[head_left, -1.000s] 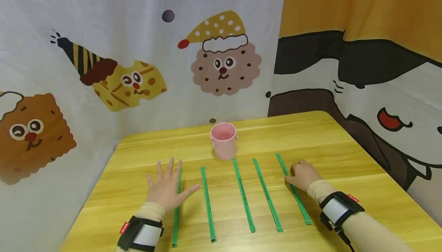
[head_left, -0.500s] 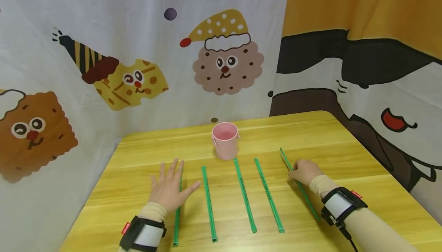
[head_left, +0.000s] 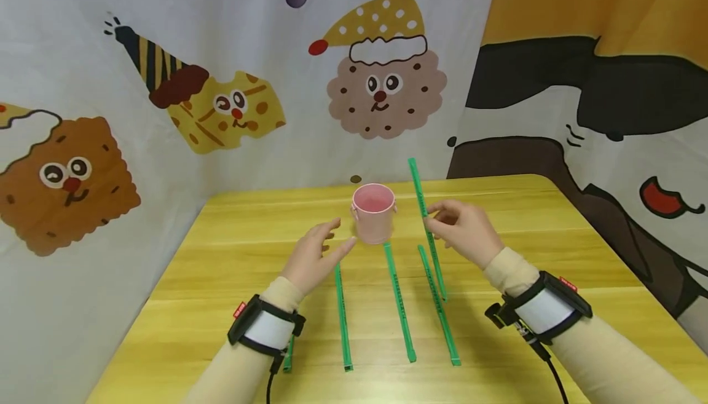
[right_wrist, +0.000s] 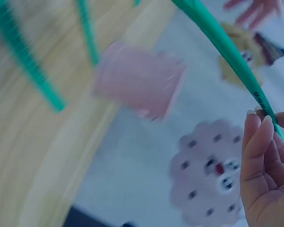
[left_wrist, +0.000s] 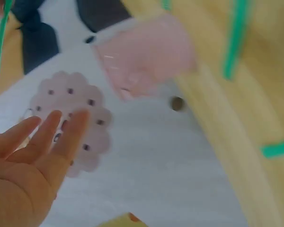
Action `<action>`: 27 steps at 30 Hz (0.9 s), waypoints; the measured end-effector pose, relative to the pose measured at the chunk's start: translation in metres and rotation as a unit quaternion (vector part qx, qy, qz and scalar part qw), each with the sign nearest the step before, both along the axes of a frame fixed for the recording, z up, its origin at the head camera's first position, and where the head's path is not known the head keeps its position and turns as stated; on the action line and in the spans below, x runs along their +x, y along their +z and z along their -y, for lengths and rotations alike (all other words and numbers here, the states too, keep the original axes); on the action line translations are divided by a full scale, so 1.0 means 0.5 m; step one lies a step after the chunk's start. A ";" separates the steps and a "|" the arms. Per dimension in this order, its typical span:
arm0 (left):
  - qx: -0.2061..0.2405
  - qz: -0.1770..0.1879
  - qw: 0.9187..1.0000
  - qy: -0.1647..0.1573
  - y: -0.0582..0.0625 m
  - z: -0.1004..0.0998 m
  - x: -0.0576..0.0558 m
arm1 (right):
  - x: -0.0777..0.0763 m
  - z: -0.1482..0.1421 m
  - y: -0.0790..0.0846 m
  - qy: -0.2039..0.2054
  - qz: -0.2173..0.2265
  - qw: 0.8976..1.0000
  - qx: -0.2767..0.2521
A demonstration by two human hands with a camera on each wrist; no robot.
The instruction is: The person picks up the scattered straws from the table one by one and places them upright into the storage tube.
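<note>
My right hand (head_left: 467, 232) pinches a long green wrapped straw (head_left: 418, 192) with dark print between thumb and fingertips. It holds the straw tilted above the table, right of a small pink bucket (head_left: 373, 222). The right wrist view shows the pinched straw (right_wrist: 232, 54) up close, slightly bent. Left of the bucket, my left hand (head_left: 312, 259) hovers with fingers extended and holds nothing. Other green straws lie apart on the wood: one left of centre (head_left: 343, 318), one in the middle (head_left: 400, 305), one at right (head_left: 440, 315), and one mostly hidden under the left arm (head_left: 289, 360).
The yellow wood-grain table (head_left: 243, 232) ends at a cartoon-printed curtain (head_left: 310, 164) behind it. The bucket stands toward the back, its mouth facing up. A wrist camera with a cable (head_left: 555, 373) hangs at the right forearm.
My right hand has lifted the rightmost straw off the table and carried it left toward the bucket. My left hand has risen off the leftmost straw and moved up and right.
</note>
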State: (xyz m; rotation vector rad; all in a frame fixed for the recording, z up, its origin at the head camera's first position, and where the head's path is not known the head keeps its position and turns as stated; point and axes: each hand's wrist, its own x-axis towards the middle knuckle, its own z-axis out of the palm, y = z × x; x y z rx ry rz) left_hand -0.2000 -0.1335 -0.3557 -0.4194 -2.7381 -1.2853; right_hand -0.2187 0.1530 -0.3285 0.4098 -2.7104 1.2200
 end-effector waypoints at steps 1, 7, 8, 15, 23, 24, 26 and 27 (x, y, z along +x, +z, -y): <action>0.021 -0.008 1.000 -0.008 0.011 -0.008 -0.005 | 0.003 0.014 0.008 0.011 -0.013 1.000 -0.006; 0.108 -0.037 0.993 -0.033 0.063 -0.049 -0.018 | 0.021 0.081 0.019 0.081 -0.089 0.992 -0.029; 0.121 -0.037 0.991 -0.034 0.069 -0.054 -0.020 | 0.024 0.088 0.018 0.093 -0.096 0.990 -0.032; 0.217 -0.051 0.973 -0.063 0.092 -0.080 -0.028 | 0.036 0.113 0.007 0.141 -0.100 0.983 -0.060; 0.211 -0.085 0.971 -0.070 0.125 -0.092 -0.051 | 0.032 0.096 -0.007 0.107 -0.073 0.989 -0.075; 0.214 -0.092 0.970 -0.066 0.133 -0.093 -0.058 | 0.032 0.091 -0.009 0.098 -0.070 0.990 -0.071; 0.220 -0.109 0.968 -0.057 0.149 -0.094 -0.075 | 0.031 0.079 -0.015 0.080 -0.063 0.993 -0.061; 0.222 -0.118 0.967 -0.051 0.158 -0.094 -0.085 | 0.031 0.073 -0.018 0.073 -0.062 0.994 -0.056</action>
